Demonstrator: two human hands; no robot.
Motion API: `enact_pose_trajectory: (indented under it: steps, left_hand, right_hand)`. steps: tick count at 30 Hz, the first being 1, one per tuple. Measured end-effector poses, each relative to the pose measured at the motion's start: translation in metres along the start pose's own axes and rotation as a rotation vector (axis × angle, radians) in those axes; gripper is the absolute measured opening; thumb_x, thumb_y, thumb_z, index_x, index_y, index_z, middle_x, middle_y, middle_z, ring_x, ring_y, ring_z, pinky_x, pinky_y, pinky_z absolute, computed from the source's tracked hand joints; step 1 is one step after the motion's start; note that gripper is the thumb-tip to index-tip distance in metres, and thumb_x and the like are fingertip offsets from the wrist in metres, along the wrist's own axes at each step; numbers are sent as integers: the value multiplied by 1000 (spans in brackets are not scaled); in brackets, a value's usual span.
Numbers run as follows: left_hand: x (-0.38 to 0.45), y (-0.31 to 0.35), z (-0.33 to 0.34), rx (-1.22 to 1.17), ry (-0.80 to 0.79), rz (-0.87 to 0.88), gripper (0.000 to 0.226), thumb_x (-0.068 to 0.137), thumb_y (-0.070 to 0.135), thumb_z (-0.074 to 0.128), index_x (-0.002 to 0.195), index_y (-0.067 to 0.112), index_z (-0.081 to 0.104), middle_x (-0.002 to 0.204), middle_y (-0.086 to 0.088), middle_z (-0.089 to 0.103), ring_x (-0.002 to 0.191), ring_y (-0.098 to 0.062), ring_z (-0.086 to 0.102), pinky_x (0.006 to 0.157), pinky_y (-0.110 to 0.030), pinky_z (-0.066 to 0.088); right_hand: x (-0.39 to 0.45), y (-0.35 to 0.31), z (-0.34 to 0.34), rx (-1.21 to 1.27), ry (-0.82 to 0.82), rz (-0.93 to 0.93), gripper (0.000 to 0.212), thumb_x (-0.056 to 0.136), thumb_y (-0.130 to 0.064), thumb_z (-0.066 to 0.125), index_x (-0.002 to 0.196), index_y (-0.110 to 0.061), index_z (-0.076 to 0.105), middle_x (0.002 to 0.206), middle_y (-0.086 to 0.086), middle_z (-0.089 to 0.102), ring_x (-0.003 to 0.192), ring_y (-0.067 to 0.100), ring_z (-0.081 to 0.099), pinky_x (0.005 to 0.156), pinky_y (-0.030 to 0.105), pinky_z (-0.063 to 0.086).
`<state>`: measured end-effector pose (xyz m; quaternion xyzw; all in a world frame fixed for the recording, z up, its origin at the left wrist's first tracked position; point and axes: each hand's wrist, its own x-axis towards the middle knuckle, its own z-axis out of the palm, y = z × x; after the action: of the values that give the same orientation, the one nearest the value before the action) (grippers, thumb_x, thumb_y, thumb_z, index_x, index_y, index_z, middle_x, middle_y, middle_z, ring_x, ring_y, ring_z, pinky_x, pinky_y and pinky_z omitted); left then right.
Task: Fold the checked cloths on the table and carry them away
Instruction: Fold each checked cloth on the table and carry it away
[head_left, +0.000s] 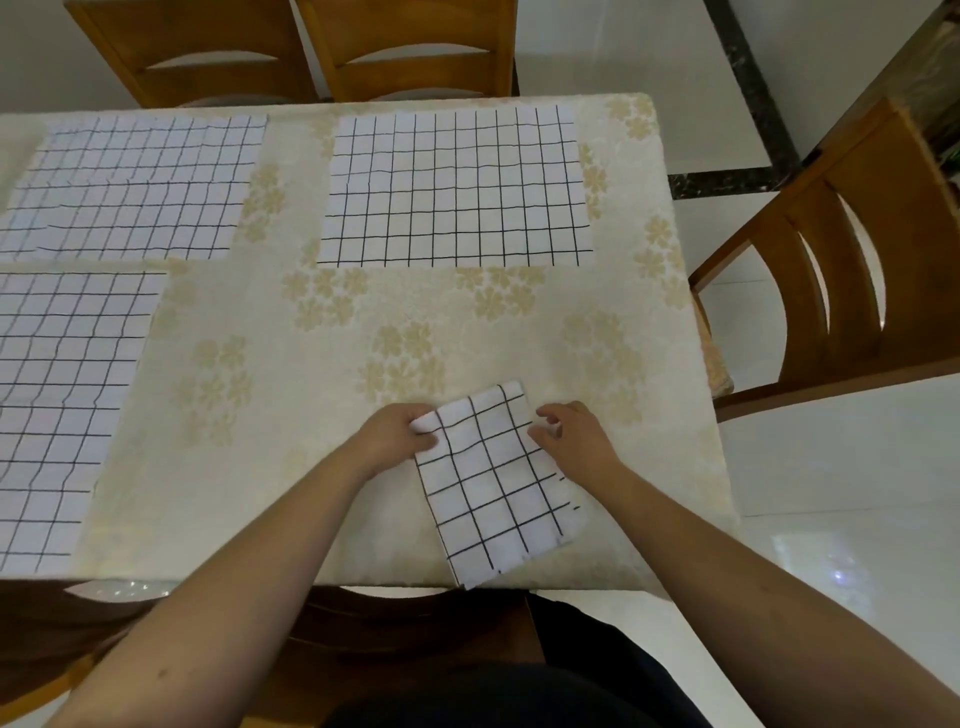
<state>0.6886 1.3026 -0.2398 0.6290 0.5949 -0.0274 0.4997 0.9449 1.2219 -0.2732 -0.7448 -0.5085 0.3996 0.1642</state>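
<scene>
Left hand (397, 431) pinching far-left corner of folded cloth (496, 483); right hand (569, 434) hovering at opposite edge, fingers loosely curled, gripping nothing afaict; cloth lying skewed near front edge of table (363, 312), trailing toward body from pinch; probably worth squaring edges against pinch before pressing crease; three flat cloths (454, 187) waiting beyond hands

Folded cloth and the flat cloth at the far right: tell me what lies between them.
In the head view, nothing but bare flowered tablecloth lies between the folded cloth and the flat far-right cloth.
</scene>
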Motion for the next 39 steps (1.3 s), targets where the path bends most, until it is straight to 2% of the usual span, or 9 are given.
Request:
enact_pose_trajectory:
  steps: [3,6,8,13,17,23,28,35,39]
  left_hand:
    - [5,-8,7,-553,189,-139,33,82,28,76,112,22,64,111,-5,65,90,-20,66,69,-32,53]
    - [-7,-11,21,-859,183,-241,23,88,31,70,97,11,62,89,-4,70,71,-11,66,65,-26,52]
    - [-19,-15,31,-824,173,-261,22,90,32,67,82,13,60,72,2,68,62,-8,65,65,-24,52]
    - [-38,-38,56,-717,127,-263,27,82,20,77,103,7,67,102,-13,73,95,-27,70,89,-42,56]
    - [-44,-41,68,-668,104,-212,42,86,7,70,125,14,56,113,-6,69,101,-23,68,93,-44,54]
    - [-44,-33,54,-765,90,-87,36,96,4,54,126,24,53,120,-3,68,108,-23,65,93,-49,53]
    - [-47,-24,34,-936,-61,-30,42,96,0,51,134,18,49,127,-6,65,117,-25,61,90,-39,52]
    - [-58,-8,17,-1068,-181,62,45,93,-3,49,136,8,48,130,-17,61,115,-30,61,94,-43,53]
    - [-64,-2,10,-1152,-245,135,51,89,-2,55,139,5,46,133,-19,58,120,-31,58,95,-41,52]
  right_hand:
    - [-2,-3,6,68,28,99,37,92,-36,62,122,-13,60,112,8,56,93,17,57,75,24,45]
    - [-4,-3,4,50,29,168,36,90,-36,65,115,-10,62,99,2,60,83,14,56,70,23,42]
    - [-5,-2,3,26,18,215,36,87,-38,67,111,-10,64,96,0,61,80,15,58,69,25,45]
    - [-9,-5,5,-24,-41,277,37,86,-39,69,111,-12,65,105,5,68,90,18,63,72,24,44]
    - [-12,-10,7,-2,-46,296,32,83,-38,72,104,-13,67,95,3,68,77,17,61,68,24,45]
    - [-22,-12,3,193,17,270,33,80,-41,75,95,-14,63,84,-5,62,70,10,58,58,19,41]
    - [-26,-17,-3,564,-34,300,54,79,-47,74,121,-20,53,106,-6,61,93,9,58,81,28,45]
    - [-27,-26,2,667,-248,406,65,80,-58,67,132,-22,53,120,-6,57,67,12,41,59,25,37]
    - [-33,-35,1,772,-325,446,55,78,-57,68,115,-18,59,66,-4,41,54,10,27,50,24,21]
